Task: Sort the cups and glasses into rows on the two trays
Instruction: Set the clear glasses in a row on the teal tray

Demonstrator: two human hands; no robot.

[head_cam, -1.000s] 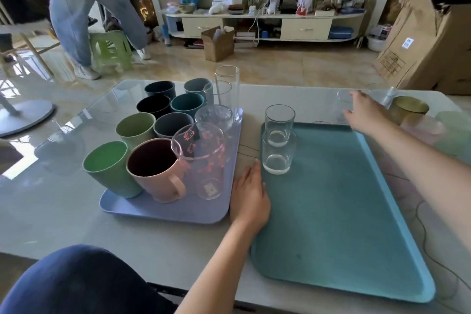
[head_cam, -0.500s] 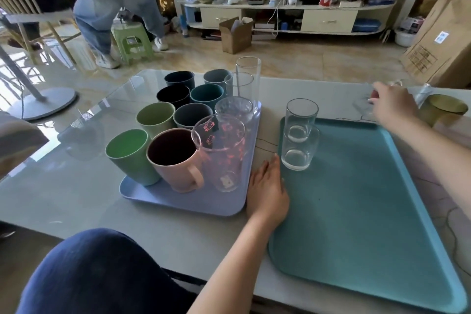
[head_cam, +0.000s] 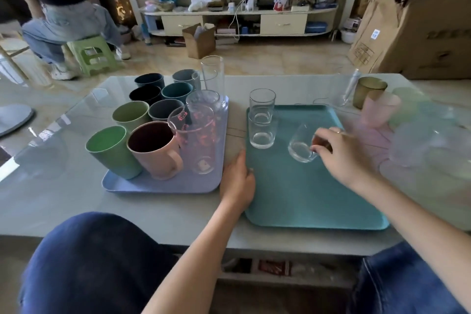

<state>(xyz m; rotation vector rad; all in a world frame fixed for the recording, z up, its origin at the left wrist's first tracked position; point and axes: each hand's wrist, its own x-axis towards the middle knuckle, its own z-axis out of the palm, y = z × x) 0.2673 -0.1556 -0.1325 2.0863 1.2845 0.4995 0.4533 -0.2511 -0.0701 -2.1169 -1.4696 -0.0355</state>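
My right hand (head_cam: 341, 153) grips a small clear glass (head_cam: 302, 146), tilted just above the teal tray (head_cam: 318, 199). Two clear glasses (head_cam: 262, 125) stand one behind the other at that tray's far left corner. My left hand (head_cam: 237, 181) rests flat on the table against the teal tray's left edge. The lavender tray (head_cam: 163, 183) on the left holds several coloured cups, a pink mug (head_cam: 155, 150), a printed clear mug (head_cam: 195, 137) and tall glasses (head_cam: 212, 79).
Off the trays at the right stand an olive cup (head_cam: 369, 92), a pink cup (head_cam: 379, 109), pale green cups (head_cam: 413, 107), a clear bowl (head_cam: 430, 143) and a stemmed glass (head_cam: 350, 89). A person sits on a green stool (head_cam: 89, 56) beyond the table. Cardboard boxes (head_cam: 418, 33) stand at the far right.
My right hand has come back from the table's far right edge with a small clear glass and now holds it over the teal tray. My left hand has stayed put.
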